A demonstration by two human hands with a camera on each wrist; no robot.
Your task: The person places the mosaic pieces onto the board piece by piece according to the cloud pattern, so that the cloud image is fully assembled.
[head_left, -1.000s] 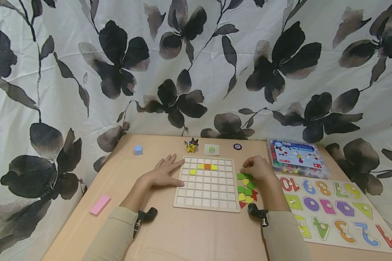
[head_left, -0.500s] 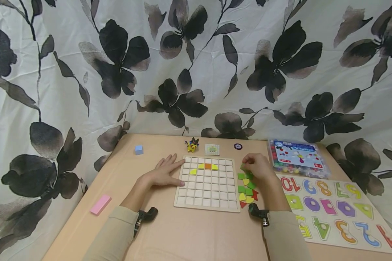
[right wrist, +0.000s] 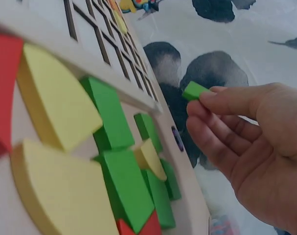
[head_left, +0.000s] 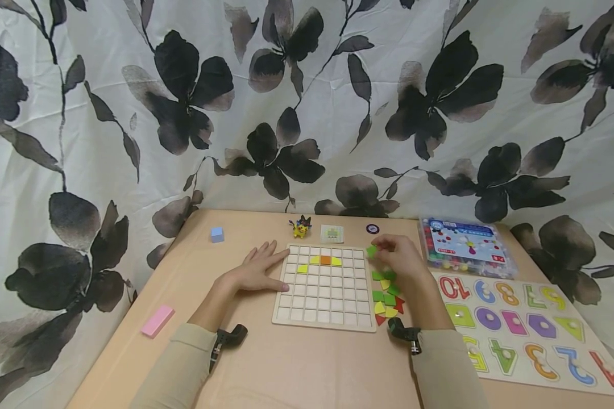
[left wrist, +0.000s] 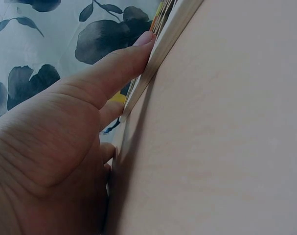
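A white gridded board (head_left: 317,301) lies mid-table, bearing yellow pieces (head_left: 302,268) and an orange square piece (head_left: 325,260) in its upper rows. My left hand (head_left: 248,275) rests at the board's left edge, fingers spread; in the left wrist view its thumb (left wrist: 124,66) touches the rim. Between thumb and fingers my right hand (head_left: 401,258) pinches a green block (right wrist: 193,91), raised off the table near the board's upper right corner. Below that hand, loose green blocks (right wrist: 126,181), yellow quarter-round blocks (right wrist: 60,98) and red blocks (right wrist: 4,88) lie along the board's right side.
Behind the board stand a small yellow figure (head_left: 301,228), a patterned card (head_left: 332,234) and a dark round disc (head_left: 372,229). A clear box (head_left: 465,247) and a number puzzle board (head_left: 517,341) occupy the right. Blue (head_left: 217,234) and pink blocks (head_left: 157,321) lie left.
My right hand has lifted a green block from the pile and shifted slightly up and left, toward the board's upper right corner. The left hand stays in place.
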